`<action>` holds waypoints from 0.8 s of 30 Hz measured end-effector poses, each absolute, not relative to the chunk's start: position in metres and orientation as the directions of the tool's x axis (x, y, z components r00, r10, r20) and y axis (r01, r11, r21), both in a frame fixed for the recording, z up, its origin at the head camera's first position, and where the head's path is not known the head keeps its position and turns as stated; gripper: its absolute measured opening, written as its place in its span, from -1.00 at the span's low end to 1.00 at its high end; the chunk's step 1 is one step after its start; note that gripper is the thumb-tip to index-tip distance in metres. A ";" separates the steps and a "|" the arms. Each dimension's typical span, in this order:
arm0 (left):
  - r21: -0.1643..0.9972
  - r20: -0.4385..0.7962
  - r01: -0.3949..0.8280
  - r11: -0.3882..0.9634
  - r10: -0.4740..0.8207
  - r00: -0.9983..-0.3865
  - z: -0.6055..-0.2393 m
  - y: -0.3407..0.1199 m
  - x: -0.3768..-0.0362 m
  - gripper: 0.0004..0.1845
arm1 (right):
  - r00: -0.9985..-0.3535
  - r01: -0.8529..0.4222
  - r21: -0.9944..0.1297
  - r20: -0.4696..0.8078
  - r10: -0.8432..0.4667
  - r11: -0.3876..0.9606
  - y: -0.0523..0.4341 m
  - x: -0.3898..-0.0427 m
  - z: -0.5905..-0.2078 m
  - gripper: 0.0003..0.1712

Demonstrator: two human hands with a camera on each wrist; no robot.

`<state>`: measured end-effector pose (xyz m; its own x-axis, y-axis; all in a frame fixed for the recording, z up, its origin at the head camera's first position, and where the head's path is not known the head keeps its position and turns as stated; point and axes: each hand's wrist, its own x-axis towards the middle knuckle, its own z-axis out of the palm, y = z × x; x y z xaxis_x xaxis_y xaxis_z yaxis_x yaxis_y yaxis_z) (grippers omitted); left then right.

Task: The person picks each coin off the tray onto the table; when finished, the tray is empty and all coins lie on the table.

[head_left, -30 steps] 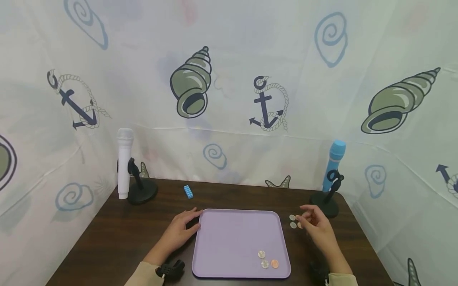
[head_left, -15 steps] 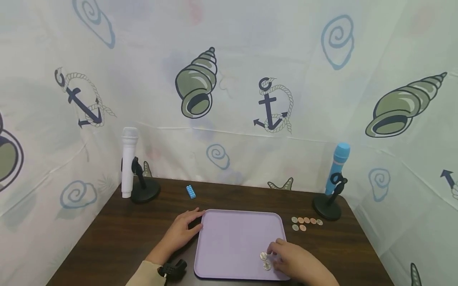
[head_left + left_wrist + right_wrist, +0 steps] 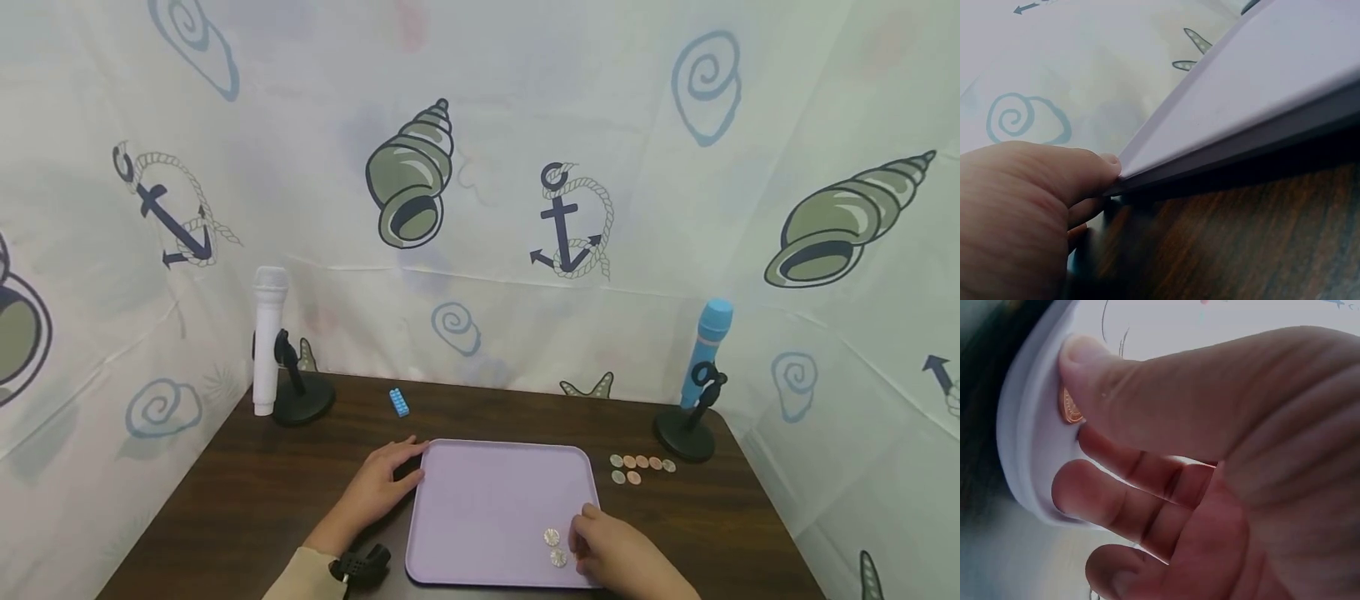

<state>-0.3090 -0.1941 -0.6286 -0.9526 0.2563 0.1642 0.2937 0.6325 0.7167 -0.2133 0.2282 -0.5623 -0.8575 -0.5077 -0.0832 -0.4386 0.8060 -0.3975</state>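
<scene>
A lilac tray (image 3: 483,500) lies on the dark wooden table. My left hand (image 3: 381,485) rests at its left edge, the thumb and a finger touching the rim near the far left corner. Over the tray's near right part, my right hand (image 3: 618,552) has curled fingers. In the right wrist view its thumb and fingers are at a copper coin (image 3: 1070,407), which they appear to pinch; the thumb partly hides it. Two silver coins, the farther coin (image 3: 552,537) and the nearer coin (image 3: 558,557), lie just left of that hand.
Right of the tray, several silver and copper coins (image 3: 642,462) lie in two rows. A blue toy brick (image 3: 399,402) sits behind the tray. White (image 3: 268,342) and blue (image 3: 705,350) microphones stand on black stands at the back corners, before a printed curtain (image 3: 495,208).
My right hand has come from the coins on the table to the tray's near right corner, covering the copper coin there in the head view. My left hand stays at the tray edge.
</scene>
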 end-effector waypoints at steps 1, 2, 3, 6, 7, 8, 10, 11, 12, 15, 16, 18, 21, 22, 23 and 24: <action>0.718 0.161 0.291 0.633 0.256 -0.953 -0.629 -0.194 -0.309 -0.45 | -0.860 -0.433 -0.400 -0.087 -0.504 0.808 0.228 -0.213 -0.563 -0.67; 0.718 0.161 0.292 0.631 0.257 -0.953 -0.629 -0.194 -0.309 -0.45 | -0.862 -0.428 -0.403 -0.089 -0.500 0.809 0.228 -0.213 -0.564 -0.66; 0.722 0.160 0.291 0.628 0.258 -0.953 -0.629 -0.194 -0.309 -0.45 | -0.864 -0.420 -0.408 -0.094 -0.495 0.811 0.229 -0.213 -0.565 -0.65; 0.725 0.163 0.289 0.625 0.253 -0.954 -0.629 -0.194 -0.308 -0.46 | -0.867 -0.405 -0.422 -0.104 -0.487 0.811 0.230 -0.213 -0.567 -0.65; 0.726 0.166 0.290 0.623 0.251 -0.954 -0.629 -0.194 -0.308 -0.46 | -0.868 -0.403 -0.424 -0.105 -0.486 0.811 0.230 -0.213 -0.568 -0.66; 0.724 0.168 0.291 0.625 0.249 -0.954 -0.629 -0.194 -0.308 -0.46 | -0.869 -0.400 -0.430 -0.105 -0.484 0.810 0.230 -0.214 -0.569 -0.67; 0.720 0.171 0.294 0.629 0.250 -0.953 -0.629 -0.194 -0.307 -0.46 | -0.872 -0.394 -0.430 -0.104 -0.478 0.812 0.231 -0.214 -0.570 -0.69; 0.717 0.172 0.295 0.632 0.250 -0.953 -0.629 -0.194 -0.307 -0.46 | -0.875 -0.390 -0.428 -0.104 -0.473 0.815 0.232 -0.214 -0.571 -0.69; 0.716 0.173 0.296 0.632 0.251 -0.953 -0.630 -0.194 -0.307 -0.46 | -0.879 -0.381 -0.426 -0.108 -0.464 0.821 0.232 -0.214 -0.571 -0.69; 0.717 0.173 0.294 0.632 0.247 -0.953 -0.630 -0.194 -0.306 -0.46 | -0.891 -0.350 -0.423 -0.126 -0.437 0.836 0.233 -0.213 -0.572 -0.67; 0.720 0.171 0.290 0.630 0.244 -0.955 -0.629 -0.194 -0.305 -0.46 | -0.891 -0.343 -0.430 -0.132 -0.434 0.835 0.234 -0.213 -0.572 -0.66; 0.725 0.165 0.281 0.629 0.237 -0.957 -0.629 -0.194 -0.305 -0.46 | -0.888 -0.332 -0.461 -0.142 -0.438 0.823 0.235 -0.213 -0.572 -0.66; 0.722 0.164 0.276 0.634 0.232 -0.959 -0.629 -0.193 -0.305 -0.47 | -0.874 -0.343 -0.533 -0.120 -0.471 0.773 0.238 -0.216 -0.573 -0.66; 0.721 0.163 0.276 0.636 0.231 -0.959 -0.629 -0.193 -0.305 -0.47 | -0.871 -0.346 -0.558 -0.108 -0.480 0.754 0.239 -0.217 -0.574 -0.67; 0.720 0.163 0.275 0.637 0.230 -0.959 -0.629 -0.193 -0.305 -0.47 | -0.870 -0.344 -0.584 -0.095 -0.483 0.735 0.241 -0.218 -0.575 -0.69; 0.718 0.164 0.276 0.639 0.230 -0.959 -0.629 -0.193 -0.306 -0.47 | -0.871 -0.334 -0.616 -0.087 -0.483 0.714 0.243 -0.219 -0.577 -0.73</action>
